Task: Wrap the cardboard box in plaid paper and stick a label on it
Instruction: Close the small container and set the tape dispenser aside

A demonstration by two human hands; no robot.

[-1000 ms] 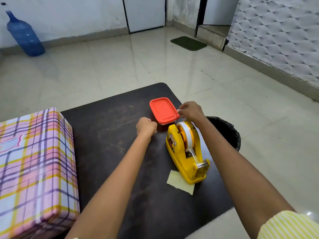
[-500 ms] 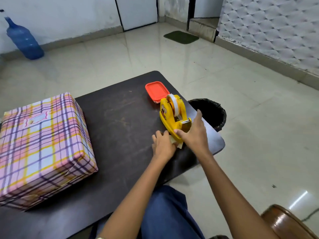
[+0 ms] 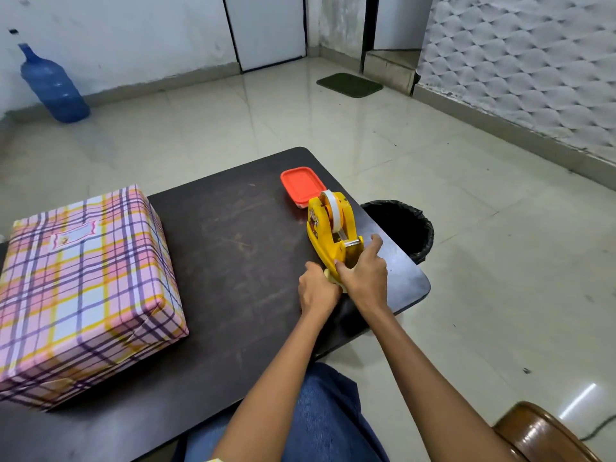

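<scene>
The box (image 3: 83,288), wrapped in pink, yellow and purple plaid paper, lies at the left end of the dark table (image 3: 233,235). A small white label (image 3: 75,235) is stuck on its top. Both hands are far to its right, at the near end of a yellow tape dispenser (image 3: 328,235). My right hand (image 3: 365,271) grips the dispenser's front end, thumb on one side and fingers on the other. My left hand (image 3: 316,288) has its fingers curled on a pale yellow paper slip (image 3: 331,277) that pokes out from under the dispenser.
A container with a red lid (image 3: 301,185) stands just behind the dispenser. A black-lined bin (image 3: 403,225) sits on the floor by the table's right edge. A brown chair (image 3: 540,435) is at the lower right. A blue water bottle (image 3: 53,88) leans on the far wall.
Both hands left the red-lidded container and came back to the near end of the tape dispenser and the paper slip. In the last half second they barely moved.
</scene>
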